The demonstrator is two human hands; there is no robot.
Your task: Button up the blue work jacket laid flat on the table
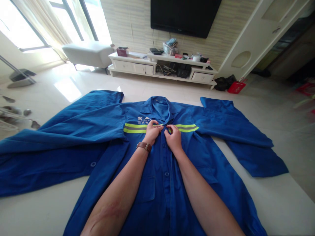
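A blue work jacket (201,154) with yellow-green reflective stripes lies front side up, collar (159,106) away from me and sleeves spread to both sides. My left hand (152,131), with a brown watch strap (144,146) on the wrist, is closed on the front placket at stripe height. Right beside it, my right hand (173,137) pinches the placket's other side, fingers curled. Whatever small part lies between the fingertips is hidden. Below the hands, buttons (166,174) run down the placket. White lettering (143,120) shows on the chest by my left hand.
The jacket lies on a pale table (278,200). Beyond are a white TV cabinet (137,67) with assorted items, a wall-mounted television (184,16) and a grey bench (87,54). A red bag (236,86) stands on the floor at right; a dustpan (22,78) is at far left.
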